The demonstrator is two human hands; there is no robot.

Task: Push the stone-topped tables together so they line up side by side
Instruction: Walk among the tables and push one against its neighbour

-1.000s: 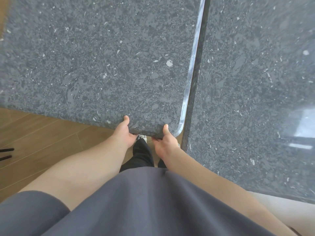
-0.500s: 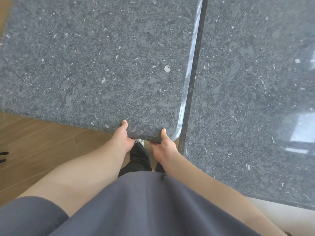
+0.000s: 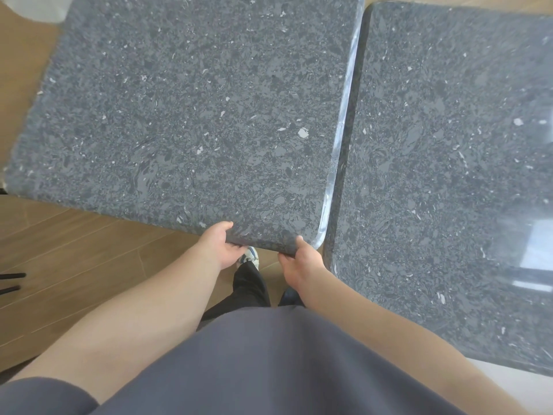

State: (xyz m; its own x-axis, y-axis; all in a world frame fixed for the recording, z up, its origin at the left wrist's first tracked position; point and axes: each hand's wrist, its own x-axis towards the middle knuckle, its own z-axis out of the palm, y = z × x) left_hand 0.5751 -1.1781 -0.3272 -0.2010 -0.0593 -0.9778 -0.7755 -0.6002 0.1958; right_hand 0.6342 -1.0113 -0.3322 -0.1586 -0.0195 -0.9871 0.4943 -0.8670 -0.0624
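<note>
Wood floor (image 3: 74,265), two stone tables (image 3: 194,115), two gripping hands (image 3: 221,247).

We observe both forearms extended forward; left hand (image 3: 220,245) and right hand (image 3: 299,259) each curled, thumbs uppermost, fingers tucked beneath and hidden.

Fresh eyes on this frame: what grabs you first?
Two dark speckled stone tabletops fill the view, the left table beside the right table with a thin seam between them. Both hands grip the left table's near edge by its right corner: left hand, right hand.
</note>
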